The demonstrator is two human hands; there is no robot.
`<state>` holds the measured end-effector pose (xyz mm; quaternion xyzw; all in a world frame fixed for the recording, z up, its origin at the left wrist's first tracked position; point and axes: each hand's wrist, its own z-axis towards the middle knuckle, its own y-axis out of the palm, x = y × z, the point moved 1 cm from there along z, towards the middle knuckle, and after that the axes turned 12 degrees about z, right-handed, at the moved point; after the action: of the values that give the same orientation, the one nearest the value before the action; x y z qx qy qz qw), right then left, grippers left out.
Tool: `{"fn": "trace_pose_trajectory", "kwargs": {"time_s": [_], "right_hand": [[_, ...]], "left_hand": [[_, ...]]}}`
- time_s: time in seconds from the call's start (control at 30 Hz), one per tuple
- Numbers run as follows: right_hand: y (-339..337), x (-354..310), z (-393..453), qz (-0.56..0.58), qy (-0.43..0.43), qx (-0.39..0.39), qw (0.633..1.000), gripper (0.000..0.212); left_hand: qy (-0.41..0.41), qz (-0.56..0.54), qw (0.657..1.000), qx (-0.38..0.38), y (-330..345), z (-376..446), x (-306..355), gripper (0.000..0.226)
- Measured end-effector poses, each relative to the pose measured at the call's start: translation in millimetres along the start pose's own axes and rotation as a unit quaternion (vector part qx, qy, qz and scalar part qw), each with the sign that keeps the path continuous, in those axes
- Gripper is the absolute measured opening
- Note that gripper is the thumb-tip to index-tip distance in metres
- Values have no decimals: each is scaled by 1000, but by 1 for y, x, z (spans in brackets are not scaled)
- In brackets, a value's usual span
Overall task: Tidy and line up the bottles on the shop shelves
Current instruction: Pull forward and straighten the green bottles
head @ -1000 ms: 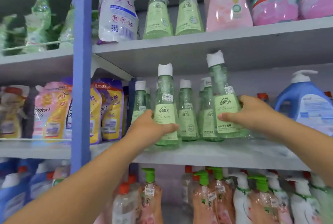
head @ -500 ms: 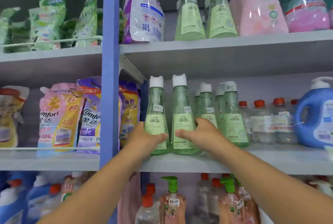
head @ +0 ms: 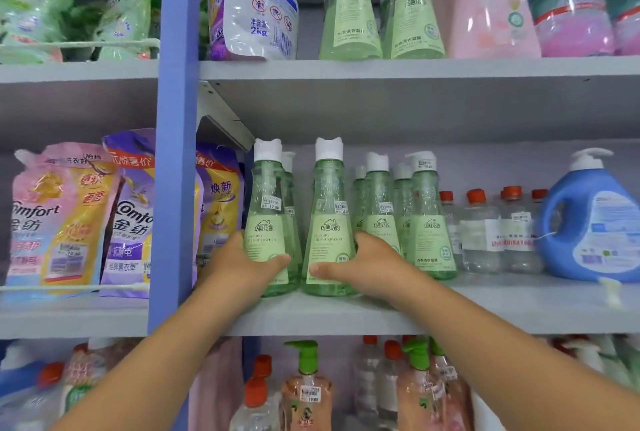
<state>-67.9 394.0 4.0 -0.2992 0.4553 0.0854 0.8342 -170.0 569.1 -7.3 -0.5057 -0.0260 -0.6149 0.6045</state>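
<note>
Main risk: tall, narrow-necked translucent green plastic bottles w/ white caps are top-heavy-looking, and both front ones sit close to the front edge of the grey middle shelf [head: 519, 306]. A sideways nudge too high up, or a push while the base catches on the shelf, could tip one fwd off the edge, or back into the row behind, domino-style. Left bottle [head: 268, 222] and right bottle [head: 327, 222] stand v. near each other at the bases; sliding one could knock the other out of line. Crowding at the left end too: left bottle is just beside the blue upright post [head: 176, 153], so little room there.

Left hand [head: 239, 267] grips the lower part of the left bottle, thumb across the label front, fingers round the far side (mostly hidden). Right hand [head: 367, 264] grips the lower right side of the right bottle, thumb on the label; its fingers reach behind, can't see tips.

Both held bottles stand upright at the shelf's front-left, labels facing out, small price stickers above the labels. Caps white w/ two little ear-like bumps. Behind and to the right, more of the same green bottles [head: 429, 222] set further back, not level w/ the front pair. So the row prob. isn't lined up yet.

Further right along the shelf: clear bottles w/ red caps [head: 481, 233], then a blue pump jug [head: 588, 229].
</note>
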Motion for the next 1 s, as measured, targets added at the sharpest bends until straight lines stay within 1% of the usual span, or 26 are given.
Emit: {"fn": "trace_pose_trajectory", "kwargs": {"time_s": [0.17,0.3,0.4,0.47,0.5,0.53,0.6,0.63,0.67,0.73,0.8,0.83,0.93,1.0], "right_hand": [[3,4,6,0,-3,-7,1000,29],[4,1,3,-5,-4,-18,1000,31],[3,-3,-4,-2,9,-18,1000,33],[4,-5,-8,-9,16,-11,1000,36],[4,-6,-9,-15,17,-6,1000,41],[4,-7,-11,-23,18,4,1000,52],[-2,-9,-18,-47,24,20,998,83],[-10,-10,-23,-62,19,20,998,89],[-22,-11,-29,-75,10,24,997,91],[-56,-10,-44,-92,-2,43,995,94],[-101,-5,-59,-113,-9,75,991,92],[-128,-1,-66,-120,-18,99,988,89],[-214,23,-91,-131,-26,185,974,82],[-269,46,-110,-142,-7,211,967,80]], "left_hand": [[4,30,999,16,1,1,-4,52],[2,43,999,14,0,-2,0,53],[1,105,994,7,1,-5,2,62],[1,127,992,7,1,-6,2,67],[4,122,992,10,1,-7,2,70],[9,115,993,19,0,-8,1,74],[38,105,991,71,2,-12,1,81],[59,100,988,104,4,-16,3,85],[86,96,983,130,6,-23,9,88],[150,116,969,158,12,-40,27,91],[203,137,956,161,20,-58,52,88],[216,127,957,146,26,-68,67,86],[221,58,971,64,58,-92,124,83],[216,25,976,18,90,-108,168,83]]}}
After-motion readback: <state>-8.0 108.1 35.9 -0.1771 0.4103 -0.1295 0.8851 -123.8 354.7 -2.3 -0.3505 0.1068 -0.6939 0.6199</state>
